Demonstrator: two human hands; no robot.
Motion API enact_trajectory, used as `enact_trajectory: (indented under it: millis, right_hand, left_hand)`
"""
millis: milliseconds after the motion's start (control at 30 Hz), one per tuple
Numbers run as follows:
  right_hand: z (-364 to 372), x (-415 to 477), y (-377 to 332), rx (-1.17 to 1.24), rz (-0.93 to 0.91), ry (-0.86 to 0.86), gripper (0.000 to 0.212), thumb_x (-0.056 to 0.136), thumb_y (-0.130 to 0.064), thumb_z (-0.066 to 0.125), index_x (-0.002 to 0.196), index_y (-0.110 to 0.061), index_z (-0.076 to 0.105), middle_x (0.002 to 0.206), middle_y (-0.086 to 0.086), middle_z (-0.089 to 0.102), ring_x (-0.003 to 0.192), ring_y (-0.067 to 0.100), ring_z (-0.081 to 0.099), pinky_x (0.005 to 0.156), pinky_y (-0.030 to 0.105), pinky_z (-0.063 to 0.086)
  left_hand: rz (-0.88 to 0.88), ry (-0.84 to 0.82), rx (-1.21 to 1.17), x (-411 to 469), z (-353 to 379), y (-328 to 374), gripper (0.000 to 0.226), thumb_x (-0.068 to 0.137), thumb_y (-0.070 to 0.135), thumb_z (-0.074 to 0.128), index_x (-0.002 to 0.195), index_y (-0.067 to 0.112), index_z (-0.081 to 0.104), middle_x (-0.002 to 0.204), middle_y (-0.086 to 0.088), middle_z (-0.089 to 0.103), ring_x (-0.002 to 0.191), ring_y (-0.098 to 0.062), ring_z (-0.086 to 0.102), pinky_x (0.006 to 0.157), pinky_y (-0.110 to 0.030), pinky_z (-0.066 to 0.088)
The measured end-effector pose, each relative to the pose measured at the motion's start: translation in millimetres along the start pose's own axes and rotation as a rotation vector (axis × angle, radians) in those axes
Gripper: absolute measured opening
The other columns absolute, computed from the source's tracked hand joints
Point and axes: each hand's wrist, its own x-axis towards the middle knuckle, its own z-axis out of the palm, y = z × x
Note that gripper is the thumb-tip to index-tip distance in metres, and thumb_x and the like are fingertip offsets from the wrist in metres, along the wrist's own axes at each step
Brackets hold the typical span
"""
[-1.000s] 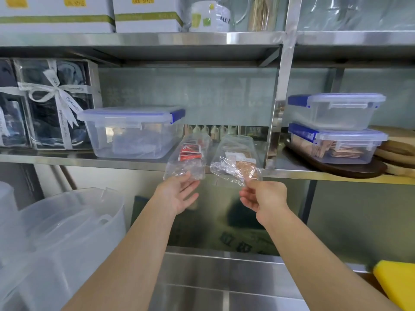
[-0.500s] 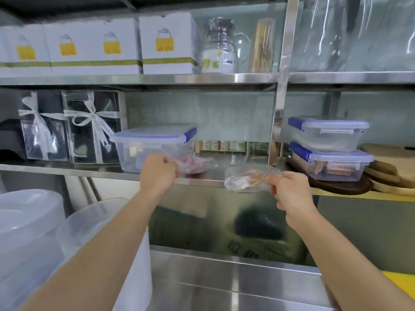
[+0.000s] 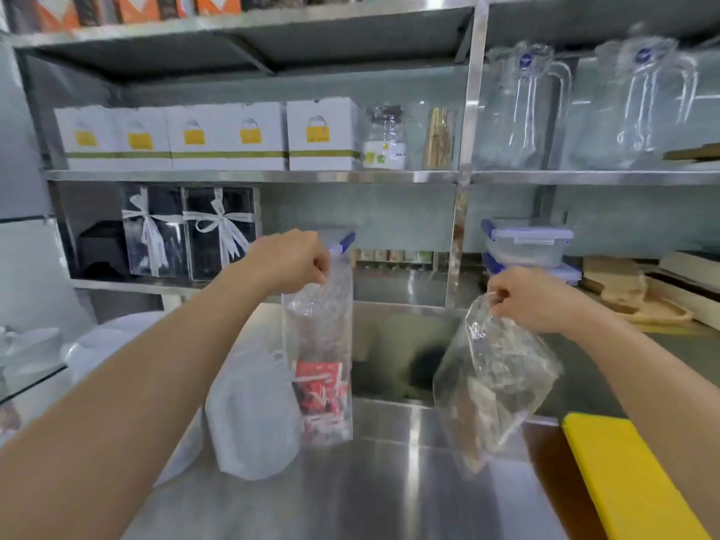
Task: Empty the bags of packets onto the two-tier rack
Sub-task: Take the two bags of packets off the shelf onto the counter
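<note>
A stainless steel shelving unit (image 3: pixel 249 175) fills the upper half of the frame, set against a pale grey-green wall (image 3: pixel 350 212). A vertical steel post (image 3: pixel 465 157) divides it right of centre. On the middle shelf at upper left stands a row of white boxes (image 3: pixel 206 138) with yellow labels and green bands; right of the post hang clear plastic packages (image 3: pixel 518 107). The lower shelf at left carries dark gift boxes (image 3: pixel 191 231) tied with white ribbon. A steel counter (image 3: pixel 374 493) spans the bottom of the frame, reflecting soft, even light, with a yellow board (image 3: pixel 623 473) at lower right.
</note>
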Motion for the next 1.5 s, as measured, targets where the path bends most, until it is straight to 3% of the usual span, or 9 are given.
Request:
enact_trajectory:
  millis: [133,267,400,733,833,967,1200,1333,1500]
  right_hand:
    - [6,-37,-12,-0.072,-0.073,-0.119,0.029,0.083,-0.008,0.054,0.058,-0.02,0.046,0.066,-0.003,0.051,0.065,0.014,0.049,0.054,0.024,0.033]
    - [21,-74,-25,-0.094,-0.188,-0.196,0.026,0.083,-0.012,0.057,0.06,-0.021,0.048,0.071,-0.003,0.053,0.072,0.017,0.051,0.062,0.028,0.038]
    - [42,-112,-29,-0.029,-0.259,-0.238,0.015,0.086,-0.012,0.056,0.072,-0.017,0.056,0.08,0.001,0.06,0.08,0.019,0.055,0.07,0.03,0.042]
    - [33,-149,-50,-0.007,-0.353,-0.546,0.008,0.087,-0.015,0.058,0.081,-0.015,0.062,0.075,-0.005,0.056,0.071,0.01,0.05,0.061,0.017,0.04]
    - [29,-145,-52,0.064,-0.35,-0.709,0.013,0.086,-0.012,0.059,0.076,-0.018,0.061,0.073,-0.006,0.056,0.066,0.003,0.049,0.061,0.007,0.041]
    - [54,-124,-45,0.062,-0.318,-0.827,0.006,0.085,-0.004,0.059,0.081,-0.008,0.062,0.071,-0.005,0.057,0.065,0.004,0.051,0.064,0.016,0.045]
    - [168,-79,-19,-0.045,-0.231,-0.648,0.012,0.083,-0.003,0.055,0.079,-0.013,0.06,0.067,-0.01,0.05,0.075,0.017,0.048,0.059,0.025,0.036]
    - [231,-55,9,0.078,-0.093,-0.529,0.01,0.083,-0.004,0.053,0.089,-0.005,0.062,0.093,0.007,0.065,0.087,0.026,0.057,0.073,0.031,0.043]
    - [289,-39,26,0.205,0.037,-0.411,0.015,0.085,-0.008,0.049,0.093,-0.009,0.062,0.101,0.01,0.067,0.096,0.03,0.06,0.086,0.038,0.047]
  left_hand:
    - [0.15,-0.193,-0.168,-40,8,14,0.008,0.083,0.018,0.067,0.087,0.013,0.072,0.071,0.012,0.058,0.078,-0.015,0.056,0.075,-0.029,0.043]
    - [0.252,-0.308,-0.321,-84,19,32,0.016,0.082,0.019,0.068,0.069,0.029,0.067,0.073,0.015,0.062,0.075,-0.009,0.059,0.077,-0.03,0.046]
    - [0.303,-0.356,-0.396,-123,33,45,0.006,0.083,0.016,0.066,0.083,0.015,0.072,0.079,0.004,0.069,0.07,-0.004,0.058,0.07,-0.018,0.044]
    - [0.394,-0.394,-0.236,-169,33,47,0.013,0.087,0.017,0.062,0.09,0.026,0.072,0.091,0.011,0.071,0.086,-0.014,0.064,0.085,-0.037,0.05]
    - [0.408,-0.49,-0.344,-171,29,45,0.013,0.085,0.017,0.064,0.082,0.027,0.071,0.085,0.009,0.072,0.082,-0.007,0.064,0.083,-0.028,0.05]
    - [0.421,-0.668,-0.367,-162,48,43,0.021,0.084,0.017,0.066,0.071,0.034,0.066,0.067,0.021,0.065,0.067,0.002,0.057,0.068,-0.012,0.044]
    - [0.351,-0.607,-0.289,-123,150,55,0.014,0.089,0.013,0.058,0.098,0.008,0.068,0.082,0.004,0.06,0.073,-0.009,0.054,0.067,-0.014,0.04]
    - [0.272,-0.523,-0.273,-98,212,49,0.015,0.092,0.014,0.052,0.098,0.012,0.065,0.101,-0.003,0.064,0.089,-0.018,0.055,0.08,-0.032,0.045]
    - [0.179,-0.535,-0.25,-85,283,45,0.019,0.093,0.016,0.047,0.102,0.016,0.063,0.1,0.0,0.063,0.094,-0.021,0.056,0.074,-0.03,0.04]
